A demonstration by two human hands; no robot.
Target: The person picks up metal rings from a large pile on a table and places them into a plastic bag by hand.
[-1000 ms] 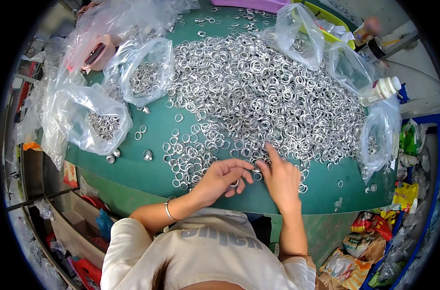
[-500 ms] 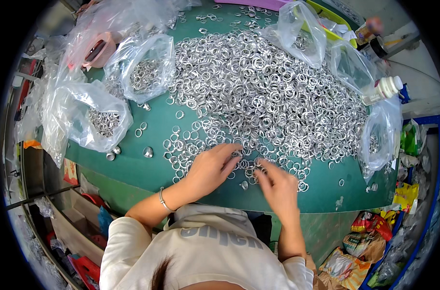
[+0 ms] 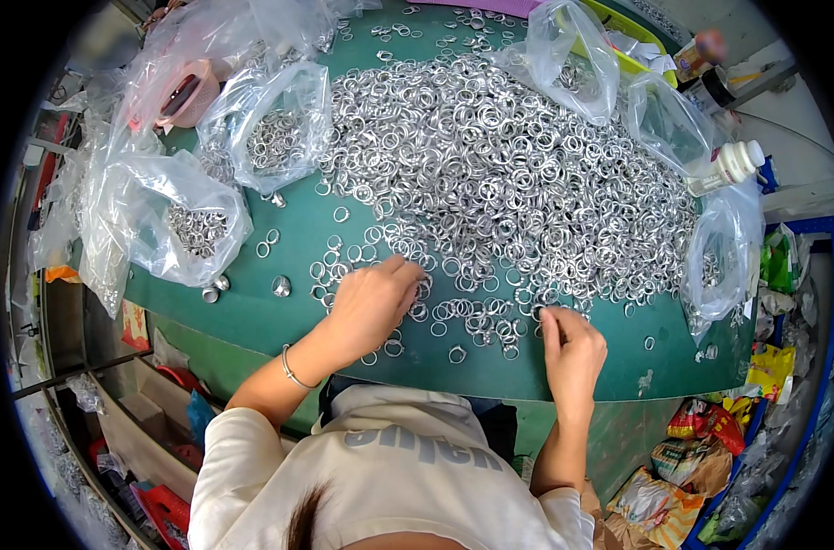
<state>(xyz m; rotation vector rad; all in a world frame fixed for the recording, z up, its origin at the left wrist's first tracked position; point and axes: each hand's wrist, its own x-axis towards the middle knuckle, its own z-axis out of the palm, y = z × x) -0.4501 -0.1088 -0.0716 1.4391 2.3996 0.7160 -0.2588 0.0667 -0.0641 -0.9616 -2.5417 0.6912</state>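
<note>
Bright, even overhead light fills the scene, with only soft, short shadows. Glare sparkles off the heap of small silver metal rings (image 3: 509, 174) and the crinkled clear plastic bags (image 3: 174, 220). Fisheye distortion bends the round green table's edge (image 3: 252, 321), and the rim darkens to a black vignette with slight blur.

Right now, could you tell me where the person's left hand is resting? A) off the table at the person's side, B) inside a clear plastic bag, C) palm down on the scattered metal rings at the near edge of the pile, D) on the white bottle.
C: the left hand lies palm down on loose metal rings on the green table, apart from the clear plastic bags.
</note>
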